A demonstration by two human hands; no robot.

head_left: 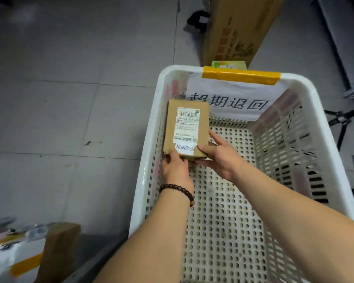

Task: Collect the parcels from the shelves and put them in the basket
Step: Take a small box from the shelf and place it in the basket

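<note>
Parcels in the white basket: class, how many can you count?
1. The brown parcel, gripped by the left hand and right hand, is at the left wall of the basket, towards its far end. The arms cover part of the basket, so another could be hidden.

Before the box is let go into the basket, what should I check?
1. Grip of left hand and right hand on the brown cardboard parcel: ok.
2. Parcel inside the rim of the white perforated plastic basket: ok.
3. Visible basket floor free of other parcels: ok.
4. Parcel already resting on the floor: cannot tell.
5. Its white shipping label faces up: ok.
</note>
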